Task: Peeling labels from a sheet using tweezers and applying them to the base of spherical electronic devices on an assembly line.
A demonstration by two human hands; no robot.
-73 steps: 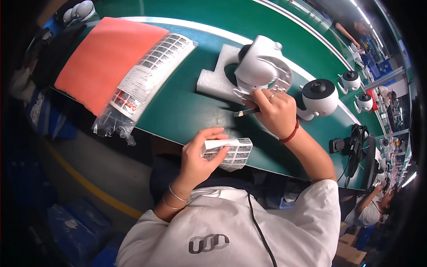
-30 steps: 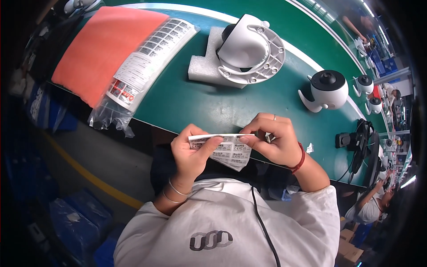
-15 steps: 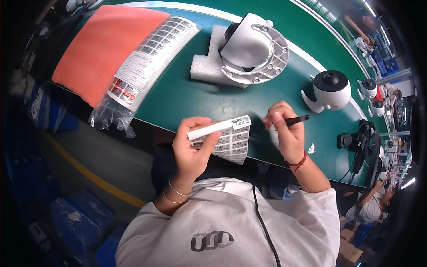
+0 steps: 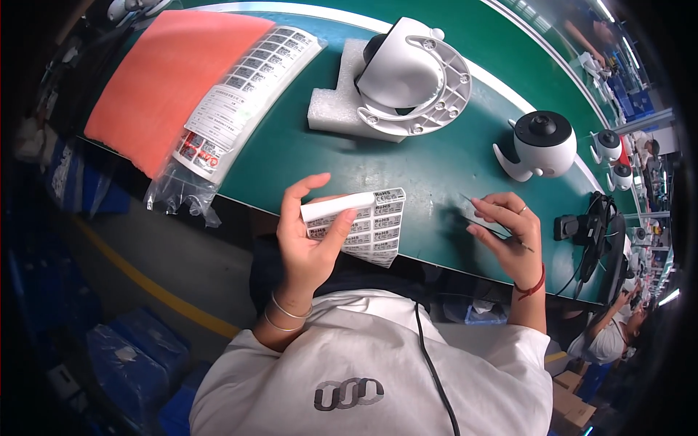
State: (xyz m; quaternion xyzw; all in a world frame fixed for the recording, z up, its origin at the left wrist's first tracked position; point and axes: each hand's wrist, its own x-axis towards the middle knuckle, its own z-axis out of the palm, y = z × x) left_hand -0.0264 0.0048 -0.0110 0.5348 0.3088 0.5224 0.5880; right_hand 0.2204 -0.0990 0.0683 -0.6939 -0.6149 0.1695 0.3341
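My left hand [image 4: 309, 243] grips a sheet of white labels [image 4: 374, 229] with black print, thumb on the front and the other fingers behind. The sheet's top edge is curled over, showing blank white backing. My right hand [image 4: 512, 232], to the right over the bench, has thin dark tweezers [image 4: 500, 233] between thumb and fingers; whether a label sits at their tips is too small to tell. Beyond my hands, a white rounded camera-like housing [image 4: 403, 73] with a ring-shaped base leans on a white foam block [image 4: 331, 109].
On the green bench [image 4: 276, 160], an orange foam sheet [image 4: 174, 80] and a bagged stack of labels [image 4: 247, 94] lie at the left. A white device with a black top [image 4: 542, 145] stands right, near a black cabled device [image 4: 582, 229]. Co-workers are farther right.
My right hand has moved right and down, away from the label sheet, and turned with the tweezers. The label that jutted from the sheet's curled edge is no longer there. My left index finger has lifted.
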